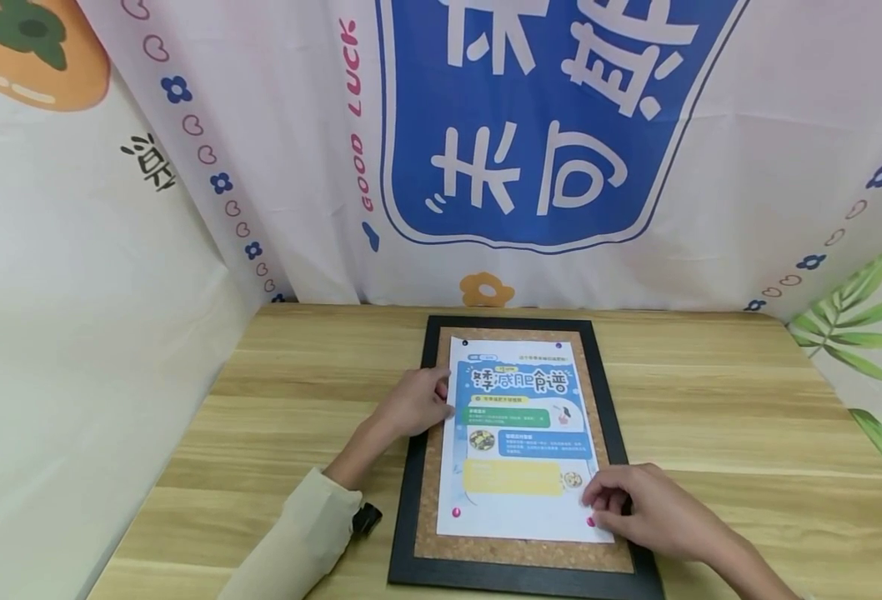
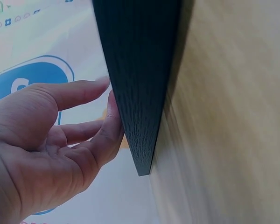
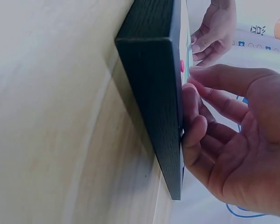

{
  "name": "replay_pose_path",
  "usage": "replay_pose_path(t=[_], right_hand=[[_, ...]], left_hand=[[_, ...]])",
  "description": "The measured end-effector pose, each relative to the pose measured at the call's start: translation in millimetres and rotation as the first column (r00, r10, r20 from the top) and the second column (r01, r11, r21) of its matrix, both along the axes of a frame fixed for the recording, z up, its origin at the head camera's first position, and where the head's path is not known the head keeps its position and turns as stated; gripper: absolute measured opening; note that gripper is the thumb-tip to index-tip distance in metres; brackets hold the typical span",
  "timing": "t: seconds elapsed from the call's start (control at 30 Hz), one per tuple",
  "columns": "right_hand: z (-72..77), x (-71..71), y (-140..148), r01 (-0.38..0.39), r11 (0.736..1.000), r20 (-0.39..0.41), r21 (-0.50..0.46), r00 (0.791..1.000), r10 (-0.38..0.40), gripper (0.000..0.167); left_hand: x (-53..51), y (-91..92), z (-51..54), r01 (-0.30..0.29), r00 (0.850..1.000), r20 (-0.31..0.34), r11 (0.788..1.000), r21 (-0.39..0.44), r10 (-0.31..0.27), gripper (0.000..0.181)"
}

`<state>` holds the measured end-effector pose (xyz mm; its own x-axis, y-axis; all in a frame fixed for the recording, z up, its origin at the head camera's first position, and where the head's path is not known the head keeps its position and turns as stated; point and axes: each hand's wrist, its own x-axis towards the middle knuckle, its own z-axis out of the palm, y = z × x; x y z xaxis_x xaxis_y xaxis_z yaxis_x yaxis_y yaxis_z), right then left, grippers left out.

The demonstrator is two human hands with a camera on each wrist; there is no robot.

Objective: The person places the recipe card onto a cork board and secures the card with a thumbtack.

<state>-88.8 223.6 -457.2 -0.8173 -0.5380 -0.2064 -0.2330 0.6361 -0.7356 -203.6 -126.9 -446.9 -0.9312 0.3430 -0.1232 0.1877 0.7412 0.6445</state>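
A printed poster (image 1: 516, 508) lies on a cork board (image 1: 441, 546) with a black frame (image 1: 516, 579). A dark pushpin (image 1: 465, 342), a purple pushpin (image 1: 558, 344) and a pink pushpin (image 1: 456, 512) sit at three of its corners. At the lower right corner my right hand (image 1: 651, 508) pinches another pink pushpin (image 1: 591, 522) between thumb and forefinger; its point is hidden. My left hand (image 1: 413, 402) touches the poster's left edge with loosely bent fingers and grips nothing. In the left wrist view, that hand (image 2: 60, 135) reaches over the frame's side.
The board lies on a wooden table (image 1: 261, 433). Printed cloth (image 1: 321, 167) hangs behind the table's far edge, and more white cloth stands at both sides. A small black clip-like object (image 1: 367, 519) is by the left sleeve (image 1: 309, 521).
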Motion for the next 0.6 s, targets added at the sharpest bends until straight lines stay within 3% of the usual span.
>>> replay_pose_path(t=[0.3,0.43,0.6], right_hand=[[2.5,3.6,5,0.045,0.999,-0.042,0.027,0.998,-0.043,0.013],[4.0,4.8,10,0.084,0.995,-0.069,0.055,0.994,-0.080,0.017],[4.1,7.7,17,0.145,0.986,-0.120,0.084,0.984,-0.135,0.024]], left_hand=[[8.9,-6.6,0.6,0.014,0.999,-0.048,1.000,0.010,-0.013,0.026],[15.4,-10.1,2.0,0.007,0.998,-0.066,1.000,0.012,-0.006,0.042],[24.9,-15.2,5.9,-0.025,0.996,-0.084,1.000,-0.009,0.024,0.048]])
